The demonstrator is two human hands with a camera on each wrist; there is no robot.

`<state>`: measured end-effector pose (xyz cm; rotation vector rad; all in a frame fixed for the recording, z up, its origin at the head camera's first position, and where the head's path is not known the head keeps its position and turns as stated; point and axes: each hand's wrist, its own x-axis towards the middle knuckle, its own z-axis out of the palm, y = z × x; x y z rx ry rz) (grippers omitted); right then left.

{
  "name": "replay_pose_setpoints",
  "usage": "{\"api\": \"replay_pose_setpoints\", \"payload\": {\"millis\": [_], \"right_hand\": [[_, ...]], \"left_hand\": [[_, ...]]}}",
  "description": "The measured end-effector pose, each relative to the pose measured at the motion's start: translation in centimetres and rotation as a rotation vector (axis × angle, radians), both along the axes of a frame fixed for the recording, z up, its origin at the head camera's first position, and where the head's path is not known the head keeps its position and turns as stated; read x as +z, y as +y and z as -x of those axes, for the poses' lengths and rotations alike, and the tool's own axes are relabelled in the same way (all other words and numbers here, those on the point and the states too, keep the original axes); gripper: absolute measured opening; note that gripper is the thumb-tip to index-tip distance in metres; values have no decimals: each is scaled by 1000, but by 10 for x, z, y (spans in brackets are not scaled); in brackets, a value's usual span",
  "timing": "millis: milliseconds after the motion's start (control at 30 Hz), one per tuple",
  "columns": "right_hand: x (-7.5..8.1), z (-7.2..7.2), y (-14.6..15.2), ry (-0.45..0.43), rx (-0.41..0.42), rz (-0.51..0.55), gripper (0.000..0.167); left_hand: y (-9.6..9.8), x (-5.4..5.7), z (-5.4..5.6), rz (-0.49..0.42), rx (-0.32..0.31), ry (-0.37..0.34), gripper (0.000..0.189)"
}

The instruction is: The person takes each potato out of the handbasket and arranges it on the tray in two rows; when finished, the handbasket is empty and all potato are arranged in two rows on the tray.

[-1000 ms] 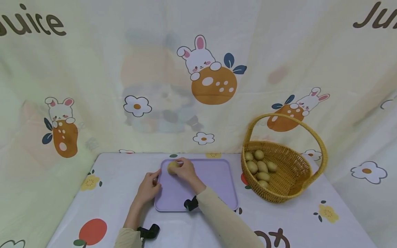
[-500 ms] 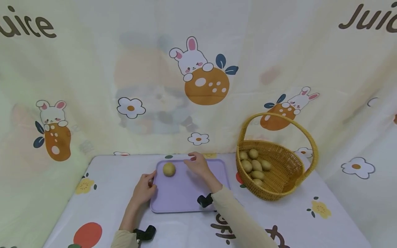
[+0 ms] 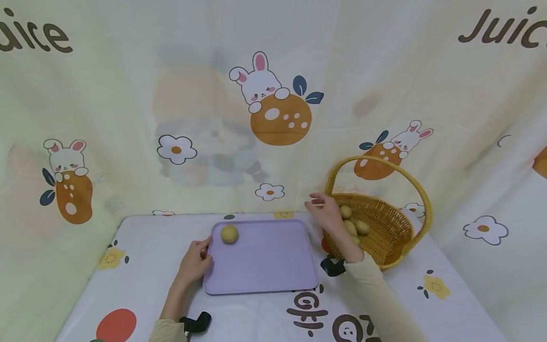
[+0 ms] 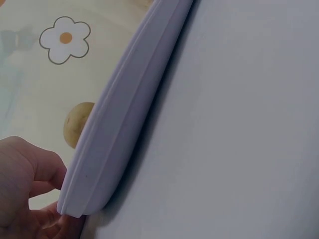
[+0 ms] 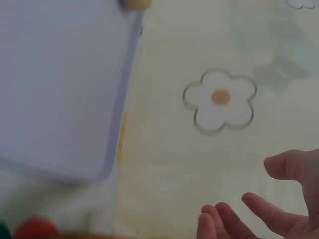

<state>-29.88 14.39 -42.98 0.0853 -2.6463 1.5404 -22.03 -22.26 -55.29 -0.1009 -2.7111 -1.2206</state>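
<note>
Taking 12 o'clock as the far edge of the tabletop (image 3: 149, 256), the basket (image 3: 384, 211) and the tray (image 3: 265, 261) keep their places, with the basket between 2 and 3 o'clock from the tray. The left hand (image 3: 194, 261) stays at the tray's 9 o'clock side, gripping the edge. The right hand (image 3: 328, 213) has left the tray and now overlaps the basket's 10 o'clock side; its fingers are apart and hold nothing, though contact with the weave cannot be told. One potato (image 3: 229, 234) rests by itself near the tray's 10 o'clock corner, so one placement looks finished; the other potatoes (image 3: 362, 227) sit toward the basket's 9 o'clock side, some hidden by the arm.

The basket's wall rises beside the right hand and its handle (image 3: 416, 185) arches overhead, so a reach inside would call for care around both. Only a narrow strip of tabletop separates basket from tray. The tray has a low raised rim, and beyond the lone potato its bare floor offers room from 12 round through 3 to 8 o'clock.
</note>
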Motion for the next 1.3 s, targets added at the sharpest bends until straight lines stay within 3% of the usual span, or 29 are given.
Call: {"api": "replay_pose_setpoints", "payload": {"millis": [200, 467, 667, 867, 1067, 1300], "right_hand": [[-6, -3, 48, 83, -35, -91, 39], [-21, -20, 90, -54, -60, -245, 45], [-38, -30, 112, -131, -29, -336, 39], [-47, -33, 123, -180, 2, -323, 32], [-49, -32, 126, -168, 9, -307, 32], [-37, -33, 125, -230, 0, -108, 37]], "left_hand": [[1, 1, -1, -9, 4, -16, 59], [1, 0, 0, -8, 9, -6, 60], [0, 0, 1, -12, 15, -32, 61], [0, -1, 1, -10, 16, -53, 62], [1, -1, 1, -15, 18, -56, 62], [0, -2, 1, -16, 15, -46, 61]]}}
